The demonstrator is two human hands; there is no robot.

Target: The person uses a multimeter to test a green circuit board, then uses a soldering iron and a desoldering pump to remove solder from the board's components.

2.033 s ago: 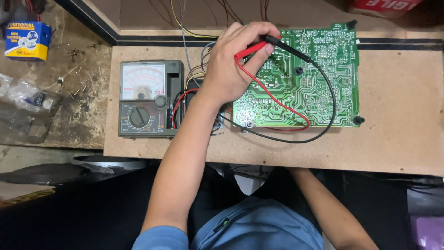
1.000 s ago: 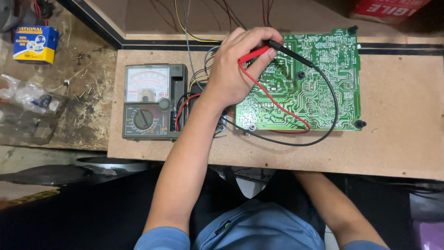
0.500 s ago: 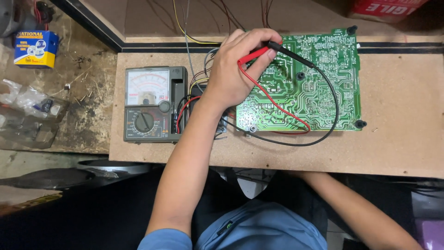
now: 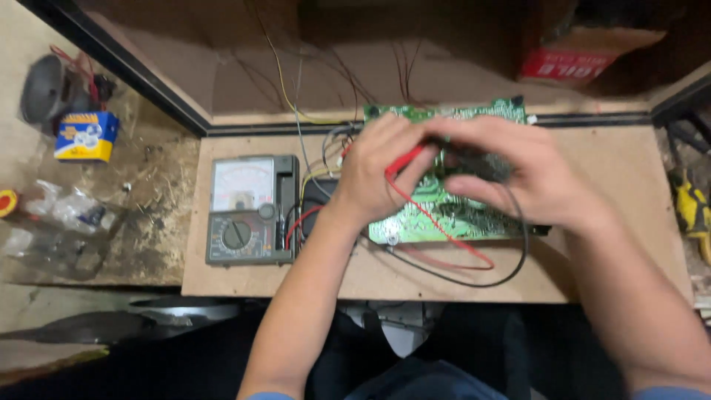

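Red probe (image 4: 404, 159) pinched in left hand (image 4: 378, 174), long axis slanted toward upper right. Black probe (image 4: 474, 164) gripped by right hand (image 4: 518, 174), both directly above green circuit board (image 4: 444, 218), frame centre.

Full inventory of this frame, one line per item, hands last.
Green printed circuit board: 1, green, middle of the board-topped bench, partly under the hands.
Grey analogue multimeter: 1, grey, left of the circuit board.
Red test probe: 1, red, in the left hand; its lead loops over the circuit board.
Black test lead: 1, black, curving round the circuit board's right side.
Blue and yellow small box: 1, far left.
Clear plastic bags: a heap, clear, left edge.
Red cardboard box: 1, top right.
Yellow-handled tool: 1, right edge.
Left hand: grips the red probe.
Right hand: over the circuit board, blurred; grip unclear.
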